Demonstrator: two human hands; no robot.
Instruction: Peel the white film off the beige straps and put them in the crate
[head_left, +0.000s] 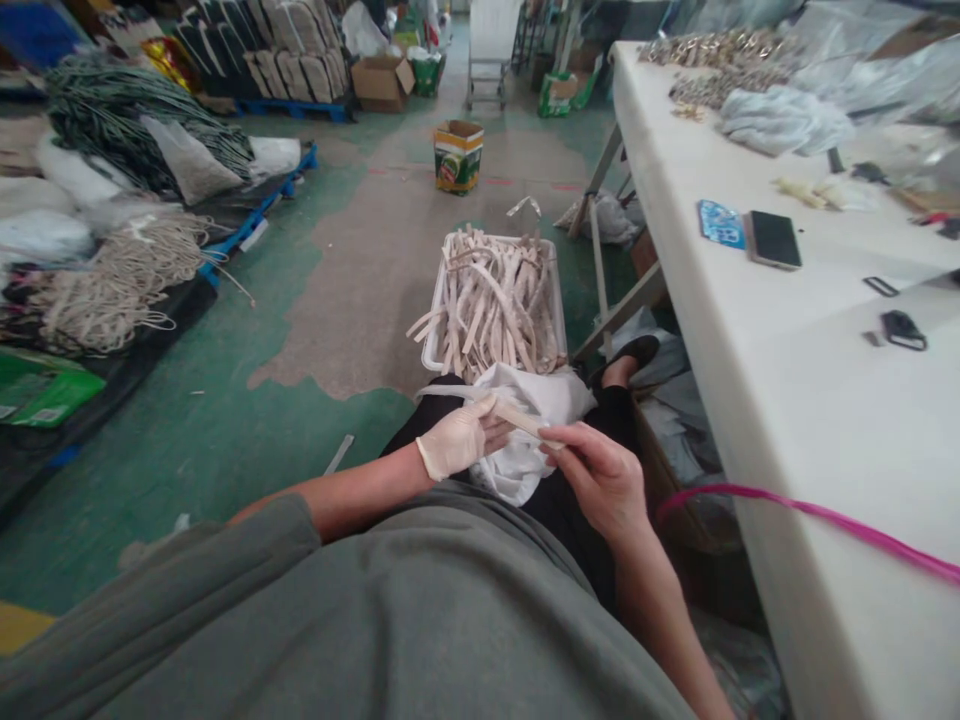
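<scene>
My left hand [457, 440], in a pale glove, pinches one end of a beige strap [517, 415] held over my lap. My bare right hand [600, 475] pinches the same strap at its other end, fingers closed on it. Under the hands lies a white cloth bag [544, 400] on my knees. Just beyond it on the floor stands a white bin [433, 345] filled with several more beige straps [499, 300].
A white table [810, 400] runs along the right, with a phone [775, 240], a blue card [720, 222], small black clips [904, 330], metal hardware [712, 55] and a pink cord [825, 520]. Rope bundles [120, 280] lie left on pallets. A cardboard box [458, 155] stands on the floor ahead.
</scene>
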